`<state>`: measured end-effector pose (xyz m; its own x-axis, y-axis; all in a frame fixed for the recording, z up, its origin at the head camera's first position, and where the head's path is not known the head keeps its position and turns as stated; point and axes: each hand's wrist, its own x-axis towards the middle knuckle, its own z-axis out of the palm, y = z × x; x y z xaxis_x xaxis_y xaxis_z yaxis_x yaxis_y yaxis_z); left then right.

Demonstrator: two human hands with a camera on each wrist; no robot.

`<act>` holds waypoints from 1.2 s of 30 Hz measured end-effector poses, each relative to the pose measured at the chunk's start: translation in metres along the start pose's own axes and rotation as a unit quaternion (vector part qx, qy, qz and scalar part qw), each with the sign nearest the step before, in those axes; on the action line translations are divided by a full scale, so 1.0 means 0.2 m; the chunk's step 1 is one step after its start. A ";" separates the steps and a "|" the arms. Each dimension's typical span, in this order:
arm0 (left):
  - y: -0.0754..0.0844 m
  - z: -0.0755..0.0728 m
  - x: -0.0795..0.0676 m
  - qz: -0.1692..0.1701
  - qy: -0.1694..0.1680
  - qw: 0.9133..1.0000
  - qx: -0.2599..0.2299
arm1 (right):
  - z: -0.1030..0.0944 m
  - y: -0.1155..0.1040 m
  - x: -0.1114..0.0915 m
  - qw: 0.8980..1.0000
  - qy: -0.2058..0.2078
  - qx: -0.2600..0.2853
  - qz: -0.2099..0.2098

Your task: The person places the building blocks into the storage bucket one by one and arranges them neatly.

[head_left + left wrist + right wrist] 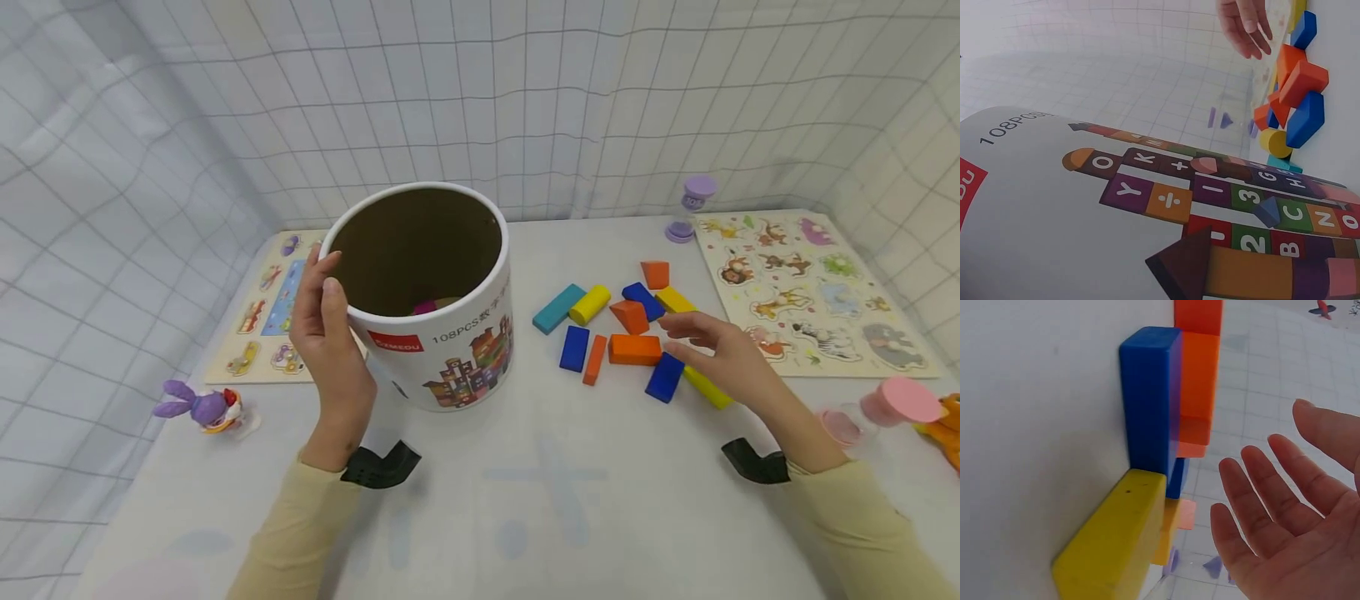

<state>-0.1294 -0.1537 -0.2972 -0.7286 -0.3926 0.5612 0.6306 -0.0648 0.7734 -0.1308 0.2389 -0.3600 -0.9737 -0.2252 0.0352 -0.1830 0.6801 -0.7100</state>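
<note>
A large white toy-block bucket [465, 354], printed with pictures of lettered blocks, tilts its mouth toward me. My left hand [327, 350] holds it at the left side of the rim. Deep inside, a bit of a magenta block [424, 307] shows; the rest of the interior is dark. To the right my right hand [716, 354] hovers over a loose group of wooden blocks, fingers relaxed and holding nothing. Nearest to it are a blue block [1147, 403], a yellow block [1113, 540] and an orange block [634, 350].
Animal puzzle board [817, 292] lies at right, another puzzle board [258, 333] at left behind the bucket. A purple sand timer [690, 208] stands at the back, a pink sand timer [877, 408] near my right forearm. A purple rabbit figure [206, 407] sits at left.
</note>
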 end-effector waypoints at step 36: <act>-0.02 -0.01 0.00 0.001 -0.005 1.000 -0.003 | 0.09 -0.05 0.06 0.998 -0.019 -0.060 -0.029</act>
<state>-0.1318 -0.1557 -0.3002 -0.7298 -0.3834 0.5661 0.6338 -0.0691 0.7704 -0.1378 0.2171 -0.3641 -0.9553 -0.2922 0.0454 -0.2567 0.7431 -0.6180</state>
